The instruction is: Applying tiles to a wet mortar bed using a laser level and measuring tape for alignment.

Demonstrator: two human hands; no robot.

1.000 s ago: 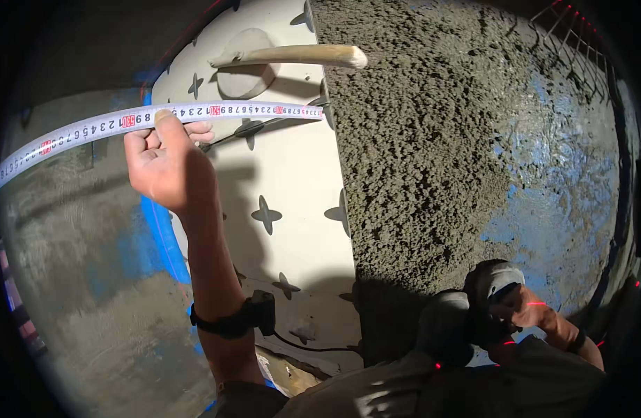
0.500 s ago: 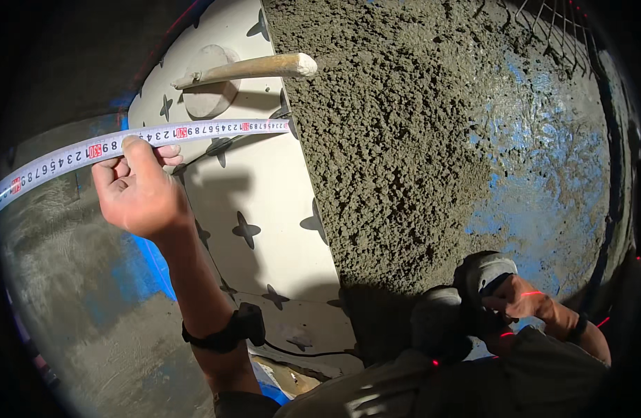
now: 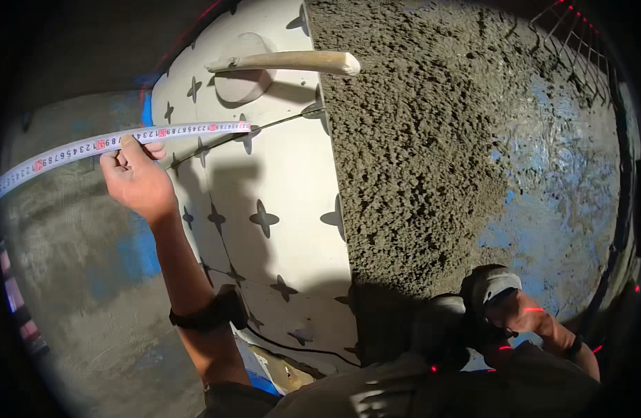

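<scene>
My left hand [image 3: 141, 171] pinches the blade of a white tape measure [image 3: 195, 129] between thumb and fingers. Its free end hovers over or touches the pale tiles [image 3: 299, 174], which bear dark cross-shaped marks; the other end bends out past the left side, where its case is hidden. Beyond the tape lies a mallet [image 3: 247, 89] with a round whitish head and a wooden handle across the tiles. At the lower right my right hand [image 3: 521, 312] is curled beside my shoes [image 3: 498, 284], fingers mostly in shadow; anything held there is hidden.
Rough, crumbly grey mortar [image 3: 404, 153] borders the tiles on the right. Past it is a smeared blue-and-grey floor [image 3: 550, 181]. Thin metal tines [image 3: 571, 45] stand at the far right. A black cable [image 3: 299, 348] runs from my left wristband [image 3: 209, 311].
The tape's free end has drawn back leftward from the tile edge beside the mortar, with my left hand still pinching it. My view has shifted slightly left. My right hand stays by the shoes.
</scene>
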